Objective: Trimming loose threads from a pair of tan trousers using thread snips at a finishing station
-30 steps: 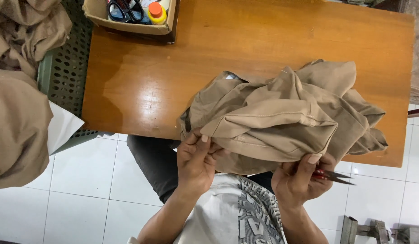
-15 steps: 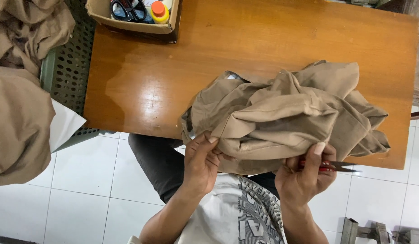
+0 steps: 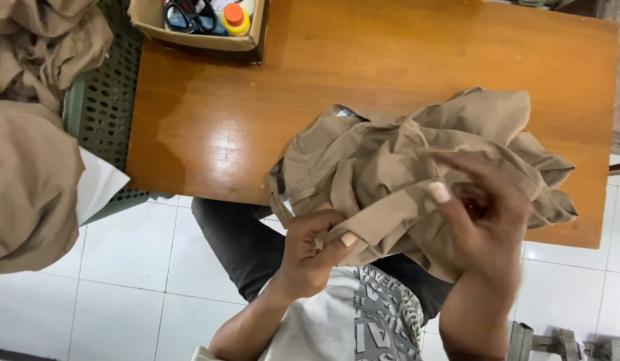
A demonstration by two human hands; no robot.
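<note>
Here, low in the frame, the left hand (image 3: 310,251) pinches the crumpled tan cotton garment (image 3: 403,174) while the blurred right hand (image 3: 484,220), fingers curled round something reddish, could snag the cloth.

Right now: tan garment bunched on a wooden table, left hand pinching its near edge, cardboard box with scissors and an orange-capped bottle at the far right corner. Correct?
Not quite: the cardboard box sits at the far left corner of the wooden table, as the head view shows. The rest holds: the left hand pinches the near edge of the bunched tan garment.
</note>
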